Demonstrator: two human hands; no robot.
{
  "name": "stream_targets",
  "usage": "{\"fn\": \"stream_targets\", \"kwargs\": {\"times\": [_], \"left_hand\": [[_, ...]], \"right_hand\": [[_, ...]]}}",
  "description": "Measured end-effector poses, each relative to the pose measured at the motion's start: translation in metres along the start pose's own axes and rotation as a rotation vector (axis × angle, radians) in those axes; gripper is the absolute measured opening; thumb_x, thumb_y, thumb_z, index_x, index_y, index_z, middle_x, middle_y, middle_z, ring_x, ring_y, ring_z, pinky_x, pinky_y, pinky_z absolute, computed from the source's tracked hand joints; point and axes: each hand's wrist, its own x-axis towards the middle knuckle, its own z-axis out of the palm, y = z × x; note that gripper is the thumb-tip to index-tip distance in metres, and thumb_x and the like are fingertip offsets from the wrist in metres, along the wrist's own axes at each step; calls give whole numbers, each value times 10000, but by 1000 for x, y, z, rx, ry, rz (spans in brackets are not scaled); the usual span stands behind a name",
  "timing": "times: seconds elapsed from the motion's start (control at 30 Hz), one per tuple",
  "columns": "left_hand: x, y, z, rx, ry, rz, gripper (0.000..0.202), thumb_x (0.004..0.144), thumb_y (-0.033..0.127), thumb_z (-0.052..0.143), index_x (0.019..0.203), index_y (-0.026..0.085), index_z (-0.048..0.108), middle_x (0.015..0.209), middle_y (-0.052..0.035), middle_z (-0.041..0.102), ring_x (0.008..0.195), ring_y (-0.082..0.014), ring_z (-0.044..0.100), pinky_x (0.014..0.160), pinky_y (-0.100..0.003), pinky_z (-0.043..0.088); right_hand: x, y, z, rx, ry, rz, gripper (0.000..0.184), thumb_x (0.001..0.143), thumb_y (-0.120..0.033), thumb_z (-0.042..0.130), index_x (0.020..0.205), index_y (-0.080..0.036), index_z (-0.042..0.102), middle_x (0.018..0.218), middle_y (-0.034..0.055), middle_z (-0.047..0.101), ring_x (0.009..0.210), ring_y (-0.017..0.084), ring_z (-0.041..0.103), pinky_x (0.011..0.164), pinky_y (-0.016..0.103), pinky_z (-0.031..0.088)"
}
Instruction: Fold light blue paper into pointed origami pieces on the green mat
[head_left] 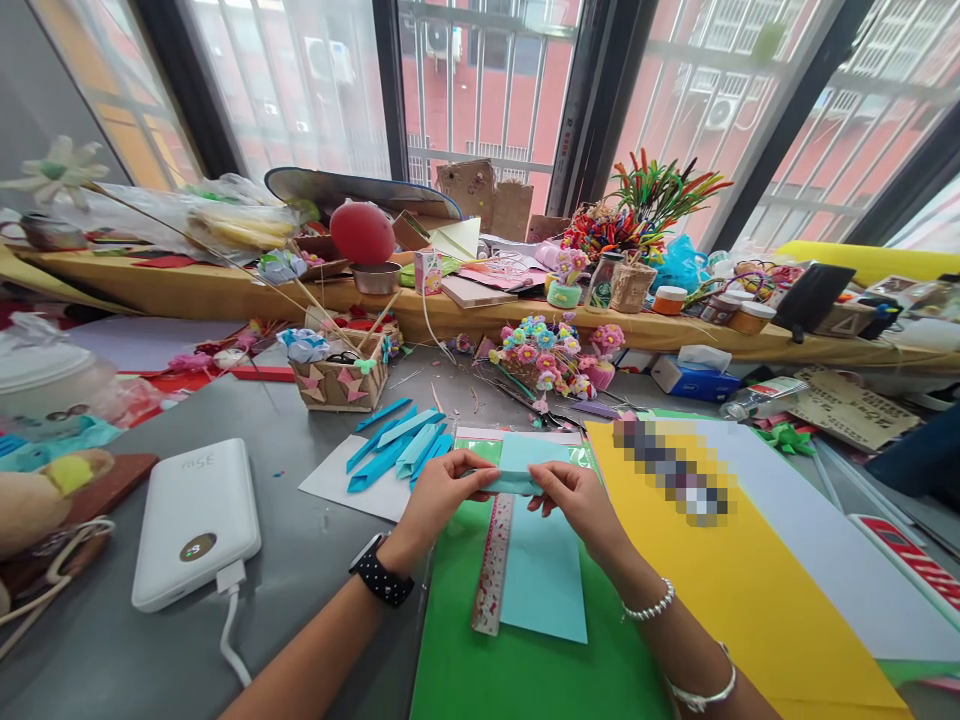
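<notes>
A folded pale-blue paper strip [516, 483] was held above a flat pale-blue paper sheet [544, 575]. Near folded bright-blue paper pieces [415, 452], the left hand [451, 482] pinched the strip's left end, fingertips closed; the right hand [574, 495] likewise its right end.

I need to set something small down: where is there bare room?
Bare grey tabletop lies between the white rectangular power bank, the white paper under folded blue paper strips, and the left forearm. The tan cloth-covered ledge by the windows is crowded.
</notes>
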Motion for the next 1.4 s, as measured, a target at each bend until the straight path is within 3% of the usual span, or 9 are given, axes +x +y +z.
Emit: {"fn": "stream_targets", "kwargs": {"times": [0.67, 0.87, 1.0, 1.4], "left_hand": [[-1, 2, 0, -26, 31, -34, 204, 566, 300, 681, 663, 127, 636, 643, -8, 622, 623, -140, 589, 595, -252, 515], [-2, -3, 5, 43, 29, 37, 189, 599, 306, 649, 673, 132, 646, 653, -21, 630, 654, -157, 585, 591, -250, 505], [-1, -4, 5, 130, -11, 89, 206, 621, 340, 622, 680, 146, 659, 677, -29, 637, 669, -163, 578, 587, -242, 487], [-5, 4, 0, 324, 22, 153, 187, 661, 318, 580, 619, 143, 632, 547, 5, 570, 500, -110, 509, 493, -201, 411]], "right_hand": [[-2, -2, 2, -50, 70, -81, 268, 729, -408, 530, 658, -154, 575, 520, 6, 584, 480, 125, 553, 467, 235, 450], [-3, 2, 6, -14, 2, -55, 240, 687, -383, 587, 722, -146, 593, 608, 11, 596, 516, 135, 582, 458, 230, 447], [-2, 6, 6, -22, 23, -45, 222, 704, -363, 573, 685, -143, 592, 583, 5, 577, 478, 121, 564, 441, 223, 428], [-1, 6, 4, -48, 36, -60, 217, 705, -359, 564, 669, -146, 590, 528, -5, 561, 450, 113, 539, 436, 215, 413]]}}
